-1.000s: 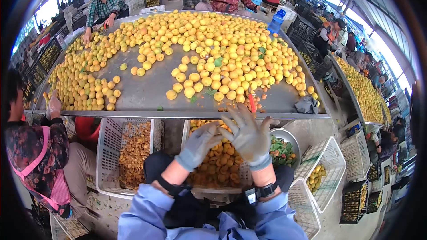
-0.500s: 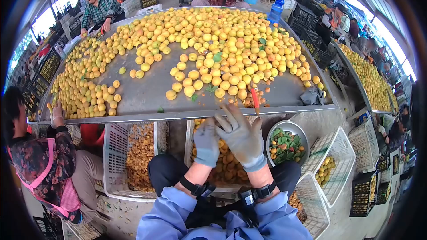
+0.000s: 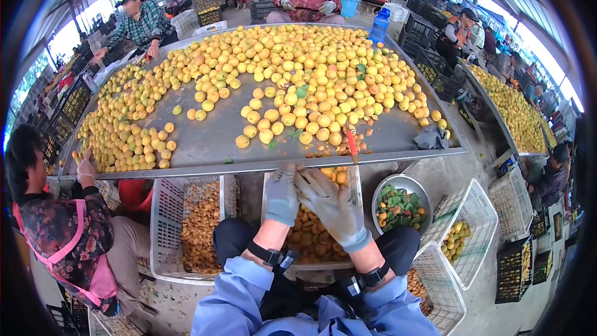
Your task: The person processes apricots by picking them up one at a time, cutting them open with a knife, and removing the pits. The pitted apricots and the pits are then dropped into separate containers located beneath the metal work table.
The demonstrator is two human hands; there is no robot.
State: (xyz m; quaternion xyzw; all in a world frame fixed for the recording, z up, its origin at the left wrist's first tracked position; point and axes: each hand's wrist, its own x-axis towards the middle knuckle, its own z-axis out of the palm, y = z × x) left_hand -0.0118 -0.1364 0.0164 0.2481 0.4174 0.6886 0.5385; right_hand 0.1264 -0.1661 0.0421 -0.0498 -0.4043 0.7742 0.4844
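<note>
My left hand (image 3: 283,196) and my right hand (image 3: 331,204), both in grey gloves, meet just below the front edge of a metal table (image 3: 214,137). The right hand's fingers lie extended against the left hand's; nothing shows between them. The left fingers are partly hidden, so their pose is unclear. Beneath the hands is a white crate of fruit (image 3: 312,236). Yellow-orange fruit (image 3: 333,68) is heaped on the table, and a red-handled tool (image 3: 352,143) lies at its front edge, right of my hands.
A metal bowl (image 3: 422,190) of leaves and fruit stands right of the crate, near more white crates (image 3: 476,211). Another crate (image 3: 168,230) holds orange pieces at left. A co-worker (image 3: 68,230) sits left; others sit across the table. A dark bag (image 3: 432,137) rests on the table's right corner.
My right hand has turned, its spread fingers now closer together and against my left hand. Both hands sit slightly lower against the table edge. The view has shifted a little.
</note>
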